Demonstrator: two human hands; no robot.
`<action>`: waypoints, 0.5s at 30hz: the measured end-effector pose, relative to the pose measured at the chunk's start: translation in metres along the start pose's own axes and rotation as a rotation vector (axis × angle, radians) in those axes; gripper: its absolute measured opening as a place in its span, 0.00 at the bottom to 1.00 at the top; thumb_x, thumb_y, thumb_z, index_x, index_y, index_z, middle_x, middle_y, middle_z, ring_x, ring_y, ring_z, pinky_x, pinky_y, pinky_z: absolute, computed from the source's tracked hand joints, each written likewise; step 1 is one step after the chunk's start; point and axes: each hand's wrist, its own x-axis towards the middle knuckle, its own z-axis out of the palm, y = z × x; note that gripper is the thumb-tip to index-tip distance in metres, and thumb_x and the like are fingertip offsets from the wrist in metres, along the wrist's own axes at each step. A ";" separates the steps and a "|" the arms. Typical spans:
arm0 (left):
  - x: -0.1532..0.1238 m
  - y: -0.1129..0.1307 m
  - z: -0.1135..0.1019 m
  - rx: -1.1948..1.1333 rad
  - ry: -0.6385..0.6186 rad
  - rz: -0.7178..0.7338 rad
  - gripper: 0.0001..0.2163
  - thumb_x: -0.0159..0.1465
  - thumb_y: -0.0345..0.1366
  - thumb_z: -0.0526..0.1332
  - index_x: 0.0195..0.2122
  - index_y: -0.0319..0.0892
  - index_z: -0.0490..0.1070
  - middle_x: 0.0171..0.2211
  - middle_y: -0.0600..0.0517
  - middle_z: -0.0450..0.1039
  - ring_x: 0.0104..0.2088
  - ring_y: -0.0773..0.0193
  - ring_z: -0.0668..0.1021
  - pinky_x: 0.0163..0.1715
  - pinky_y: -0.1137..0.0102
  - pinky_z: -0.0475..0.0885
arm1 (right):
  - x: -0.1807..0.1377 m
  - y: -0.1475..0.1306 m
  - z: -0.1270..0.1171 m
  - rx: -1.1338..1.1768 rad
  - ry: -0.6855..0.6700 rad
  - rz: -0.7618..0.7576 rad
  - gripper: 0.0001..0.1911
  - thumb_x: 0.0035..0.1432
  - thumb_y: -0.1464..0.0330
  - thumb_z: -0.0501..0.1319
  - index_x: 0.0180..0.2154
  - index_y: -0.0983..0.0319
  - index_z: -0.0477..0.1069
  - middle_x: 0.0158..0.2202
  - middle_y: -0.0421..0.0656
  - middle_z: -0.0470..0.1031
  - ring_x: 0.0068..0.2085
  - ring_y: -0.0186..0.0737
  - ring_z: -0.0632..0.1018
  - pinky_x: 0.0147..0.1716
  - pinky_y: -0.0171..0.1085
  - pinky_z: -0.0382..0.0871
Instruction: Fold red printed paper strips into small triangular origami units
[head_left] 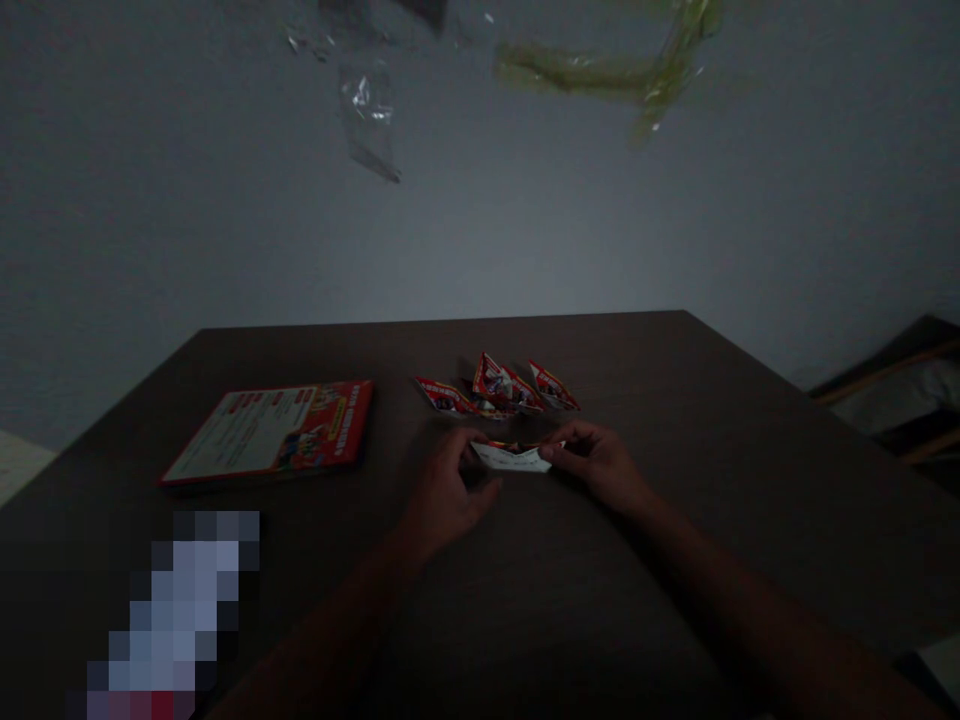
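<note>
In dim light, my left hand [448, 490] and my right hand [596, 462] both pinch the ends of a small folded paper piece [511, 457], white on the near side with red print along its top edge. It rests low over the dark wooden table [675, 400]. Just beyond it stand several folded red printed paper shapes [499, 388], boat-like and close together, none touched by either hand.
A red printed booklet [274, 432] lies flat on the table to the left. A blurred-out patch [176, 620] covers the near left corner. A grey wall [225, 220] rises behind the table, with clear and yellowish tape scraps [600, 70] stuck high up. Wooden furniture [892, 390] shows at the right.
</note>
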 end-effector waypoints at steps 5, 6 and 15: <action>0.000 0.005 0.001 -0.022 0.044 0.121 0.19 0.51 0.28 0.64 0.44 0.43 0.63 0.44 0.49 0.67 0.46 0.59 0.71 0.45 0.64 0.68 | 0.002 0.005 0.002 0.189 -0.007 0.108 0.14 0.41 0.62 0.70 0.26 0.64 0.70 0.21 0.36 0.72 0.20 0.28 0.69 0.19 0.28 0.60; 0.000 0.005 0.002 -0.017 0.047 0.147 0.19 0.52 0.28 0.63 0.44 0.43 0.63 0.45 0.49 0.67 0.46 0.59 0.71 0.45 0.63 0.68 | 0.003 0.007 0.003 0.228 -0.022 0.113 0.14 0.42 0.63 0.70 0.26 0.64 0.70 0.21 0.36 0.72 0.20 0.27 0.69 0.19 0.27 0.59; -0.004 0.008 0.003 0.246 -0.011 0.501 0.20 0.60 0.31 0.59 0.53 0.46 0.61 0.48 0.49 0.69 0.47 0.59 0.71 0.47 0.60 0.65 | 0.002 0.004 0.008 0.547 -0.166 0.288 0.13 0.40 0.69 0.71 0.25 0.66 0.68 0.24 0.38 0.73 0.23 0.31 0.76 0.22 0.30 0.75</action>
